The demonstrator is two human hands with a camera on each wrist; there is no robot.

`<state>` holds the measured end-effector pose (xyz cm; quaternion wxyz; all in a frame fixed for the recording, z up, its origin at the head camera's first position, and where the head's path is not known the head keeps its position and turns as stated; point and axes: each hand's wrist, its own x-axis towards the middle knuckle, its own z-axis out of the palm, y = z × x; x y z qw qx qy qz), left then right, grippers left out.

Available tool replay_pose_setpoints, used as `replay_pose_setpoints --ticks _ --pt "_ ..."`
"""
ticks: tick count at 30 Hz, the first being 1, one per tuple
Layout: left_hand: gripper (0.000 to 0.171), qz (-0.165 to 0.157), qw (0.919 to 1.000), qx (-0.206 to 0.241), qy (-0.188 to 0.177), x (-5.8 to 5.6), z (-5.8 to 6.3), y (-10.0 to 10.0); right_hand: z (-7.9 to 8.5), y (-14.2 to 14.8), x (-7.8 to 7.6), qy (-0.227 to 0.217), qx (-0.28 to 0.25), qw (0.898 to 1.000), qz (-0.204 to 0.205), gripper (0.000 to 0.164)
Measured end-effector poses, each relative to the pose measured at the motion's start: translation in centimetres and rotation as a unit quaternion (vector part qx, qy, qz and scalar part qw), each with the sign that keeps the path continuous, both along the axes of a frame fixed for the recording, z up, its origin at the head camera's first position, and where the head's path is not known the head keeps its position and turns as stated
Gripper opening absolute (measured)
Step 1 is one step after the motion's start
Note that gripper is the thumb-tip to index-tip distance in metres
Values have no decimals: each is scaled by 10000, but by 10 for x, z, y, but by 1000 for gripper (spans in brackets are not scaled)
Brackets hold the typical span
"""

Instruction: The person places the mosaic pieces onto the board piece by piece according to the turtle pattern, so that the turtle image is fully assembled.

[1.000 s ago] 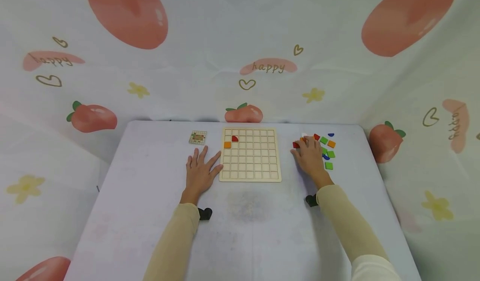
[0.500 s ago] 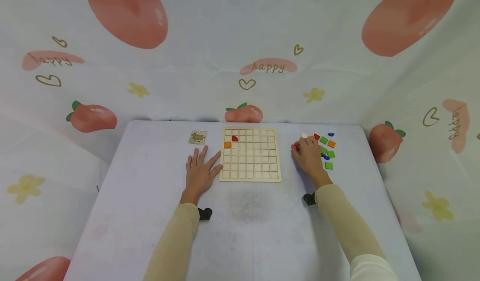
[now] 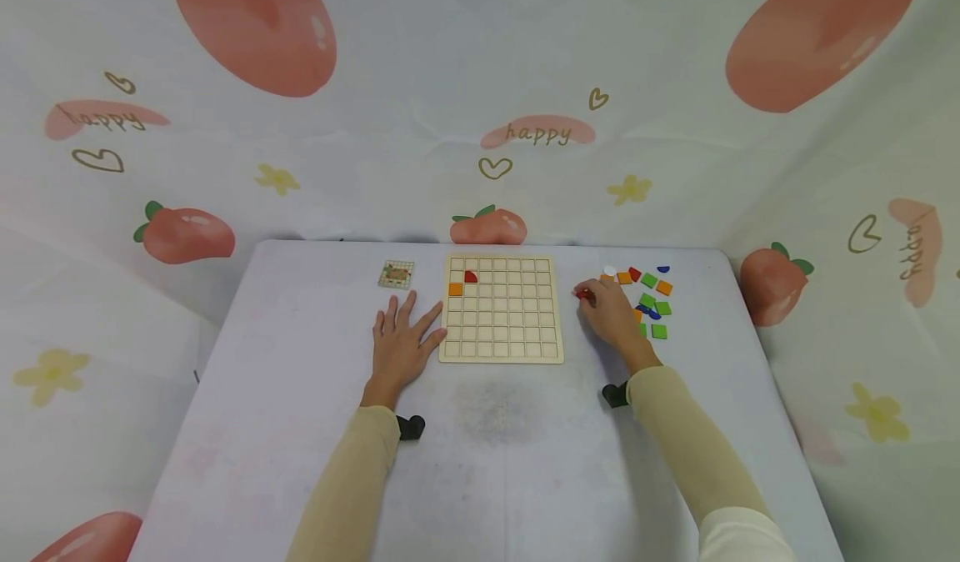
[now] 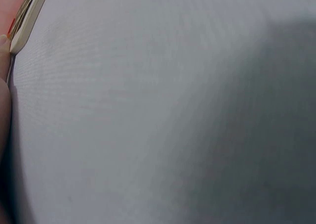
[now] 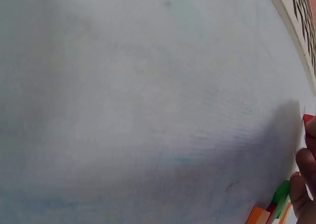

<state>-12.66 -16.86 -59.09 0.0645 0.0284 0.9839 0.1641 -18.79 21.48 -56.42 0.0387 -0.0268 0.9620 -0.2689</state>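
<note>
My right hand point(image 3: 611, 316) pinches a small red piece point(image 3: 582, 294) between thumb and fingertips, right of the wooden grid board point(image 3: 508, 318). The same red piece point(image 5: 308, 118) shows at the right edge of the right wrist view, partly covered by fingers. Flat on the table lies my left hand point(image 3: 401, 343), fingers spread, thumb at the board's left edge. An orange square point(image 3: 455, 290) and a red quarter-circle point(image 3: 471, 277) sit in cells at the board's upper left. Behind the left hand lies a small pattern card point(image 3: 396, 274).
Loose pieces lie around and behind the right hand: several green squares point(image 3: 659, 332), orange squares point(image 3: 664, 288), a white piece point(image 3: 610, 271), another red piece point(image 3: 634, 274) and blue half-rounds point(image 3: 663, 269). A printed cloth point(image 3: 540, 187) hangs behind the table.
My right hand has picked the red piece out of the pile and shifted slightly left, uncovering pieces behind it. The left hand stays put.
</note>
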Motion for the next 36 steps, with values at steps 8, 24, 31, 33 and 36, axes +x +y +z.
replay_pose_setpoints --ticks 8,24,31,33,36 --pt "60 -12 9998 162 113 1 2 -1 7 -6 -2 410 -472 9979 136 28" --pt "59 -19 9997 233 26 3 5 2 14 -32 -6 -60 -879 9949 500 30" --pt "60 -27 9997 236 80 2 4 1 21 -48 -7 -236 -1200 9911 517 35" --pt "60 -26 9996 238 128 2 3 1 24 -53 -7 -328 -1361 9886 551 32" --pt "60 -26 9995 250 182 1 2 0 24 -62 -6 -502 -1515 9856 555 30"
